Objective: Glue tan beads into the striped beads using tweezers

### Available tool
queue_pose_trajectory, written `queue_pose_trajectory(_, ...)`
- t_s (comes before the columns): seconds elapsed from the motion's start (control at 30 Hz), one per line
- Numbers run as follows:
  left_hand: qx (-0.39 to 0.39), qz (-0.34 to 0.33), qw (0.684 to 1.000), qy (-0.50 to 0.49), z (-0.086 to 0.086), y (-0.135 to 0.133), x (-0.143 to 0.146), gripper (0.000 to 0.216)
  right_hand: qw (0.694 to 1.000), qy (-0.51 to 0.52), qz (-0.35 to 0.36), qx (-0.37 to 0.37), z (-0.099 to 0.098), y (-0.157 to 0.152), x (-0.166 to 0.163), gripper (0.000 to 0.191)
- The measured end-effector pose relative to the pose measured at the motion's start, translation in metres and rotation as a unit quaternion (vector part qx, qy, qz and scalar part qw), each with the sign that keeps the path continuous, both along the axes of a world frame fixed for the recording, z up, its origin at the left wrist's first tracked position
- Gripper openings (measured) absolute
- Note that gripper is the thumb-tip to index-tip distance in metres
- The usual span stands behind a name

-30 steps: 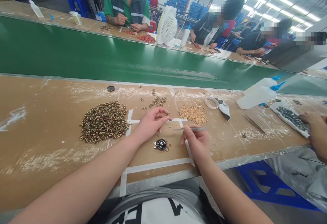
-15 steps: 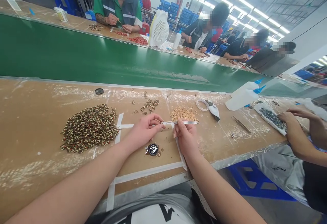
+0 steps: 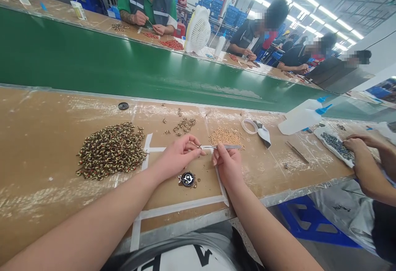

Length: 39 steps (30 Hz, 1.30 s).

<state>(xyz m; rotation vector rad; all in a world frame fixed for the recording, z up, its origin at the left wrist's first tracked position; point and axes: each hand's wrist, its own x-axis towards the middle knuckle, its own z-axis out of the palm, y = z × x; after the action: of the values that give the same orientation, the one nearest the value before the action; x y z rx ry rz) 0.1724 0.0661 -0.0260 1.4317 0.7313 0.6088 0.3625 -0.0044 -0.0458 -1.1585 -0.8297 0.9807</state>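
Observation:
My right hand (image 3: 228,164) is closed around a pair of metal tweezers (image 3: 232,147), whose tips point left. At those tips, the thumb and fingers of my left hand (image 3: 182,156) pinch a tiny dark piece (image 3: 199,147), mostly hidden by the fingers. Just behind the tweezers lies a heap of small gold-coloured beads (image 3: 224,135). A small round black dish (image 3: 187,179) with shiny dark liquid sits below my hands, with brown spots around it. To the left is a large pile of small dark, cream and red pieces (image 3: 108,151); several similar pieces (image 3: 185,125) lie behind my left hand.
White tape strips (image 3: 182,207) mark the brown tabletop. Rightward are a clear ring (image 3: 249,126), white bottles with blue tips (image 3: 298,118), loose tweezers (image 3: 297,152) and a co-worker's hands (image 3: 360,147) at a bag of dark bits (image 3: 335,145). Beyond the green belt (image 3: 123,64), other people work.
The camera view has shifted slightly, so most things appear a little farther right. My hands keep the same hold at the tweezers' tips, with the left fingers slightly rearranged.

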Motion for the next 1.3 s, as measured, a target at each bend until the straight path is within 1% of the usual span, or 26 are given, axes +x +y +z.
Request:
queue_pose_trajectory(0.07,-0.003,0.01,1.0,-0.003,-0.001,0.001,0.0,0.018,1.0,-0.016,-0.001,0.002,0.006,-0.002,0.0,0.056)
queue_pose_trajectory(0.1,-0.006,0.02,1.0,-0.004,-0.002,0.002,0.0,0.019,1.0,-0.029,-0.003,0.003,0.013,-0.005,0.0,0.055)
queue_pose_trajectory(0.17,-0.017,0.043,0.999,-0.014,-0.003,0.004,0.0,0.021,0.998,-0.063,-0.02,0.018,0.033,-0.016,0.001,0.048)
queue_pose_trajectory(0.2,-0.023,0.054,0.998,-0.023,-0.003,0.005,-0.001,0.021,0.995,-0.085,-0.041,0.041,0.046,-0.023,0.002,0.043)
queue_pose_trajectory(0.23,-0.028,0.063,0.997,-0.034,-0.003,0.006,-0.001,0.022,0.988,-0.112,-0.074,0.082,0.058,-0.031,0.004,0.037)
queue_pose_trajectory(0.27,-0.033,0.072,0.996,-0.046,-0.003,0.008,-0.001,0.022,0.973,-0.138,-0.121,0.14,0.068,-0.039,0.006,0.031)
queue_pose_trajectory(0.3,-0.035,0.079,0.995,-0.057,-0.003,0.009,-0.001,0.022,0.952,-0.166,-0.171,0.194,0.076,-0.046,0.008,0.026)
queue_pose_trajectory(0.33,-0.036,0.086,0.993,-0.065,-0.003,0.009,-0.001,0.023,0.934,-0.199,-0.199,0.219,0.08,-0.052,0.009,0.023)
queue_pose_trajectory(0.37,-0.037,0.091,0.993,-0.071,-0.003,0.01,-0.001,0.023,0.927,-0.238,-0.198,0.212,0.08,-0.056,0.011,0.024)
queue_pose_trajectory(0.4,-0.038,0.094,0.992,-0.074,-0.003,0.01,0.0,0.023,0.932,-0.286,-0.143,0.172,0.077,-0.058,0.013,0.026)
queue_pose_trajectory(0.43,-0.038,0.096,0.992,-0.075,-0.004,0.01,0.0,0.023,0.938,-0.307,-0.093,0.129,0.072,-0.059,0.014,0.029)
queue_pose_trajectory(0.5,-0.037,0.09,0.993,-0.069,-0.005,0.01,0.0,0.023,0.949,-0.312,-0.022,0.041,0.059,-0.057,0.017,0.035)
queue_pose_trajectory(0.57,-0.033,0.077,0.995,-0.057,-0.006,0.008,0.0,0.023,0.958,-0.286,-0.032,0.006,0.049,-0.053,0.019,0.037)
queue_pose_trajectory(0.63,-0.024,0.063,0.997,-0.041,-0.006,0.007,0.0,0.023,0.969,-0.239,-0.055,0.01,0.042,-0.046,0.018,0.037)
queue_pose_trajectory(0.73,-0.005,0.042,0.999,-0.007,-0.004,0.004,-0.002,0.021,0.992,-0.11,-0.054,0.033,0.033,-0.029,0.011,0.038)
queue_pose_trajectory(0.8,0.002,0.025,1.0,0.011,-0.001,0.003,-0.003,0.018,0.997,-0.028,-0.053,0.046,0.025,-0.015,0.004,0.041)
queue_pose_trajectory(0.87,0.002,0.016,1.0,0.016,0.002,0.001,-0.004,0.017,0.997,0.013,-0.052,0.051,0.016,-0.004,-0.001,0.045)
queue_pose_trajectory(0.93,-0.005,0.018,1.0,0.013,0.004,0.0,-0.004,0.019,0.997,0.022,-0.047,0.049,0.009,0.004,-0.004,0.047)
queue_pose_trajectory(1.03,-0.022,0.021,1.0,0.006,0.003,0.0,-0.002,0.025,0.998,0.009,-0.036,0.045,0.003,0.007,-0.004,0.05)
queue_pose_trajectory(1.17,-0.037,0.024,0.999,-0.001,0.0,0.001,0.0,0.031,0.999,-0.006,-0.026,0.034,0.002,0.005,-0.004,0.048)
queue_pose_trajectory(1.3,-0.036,0.026,0.999,-0.001,-0.001,0.002,0.0,0.029,0.999,0.004,-0.018,0.034,0.002,0.005,-0.005,0.045)
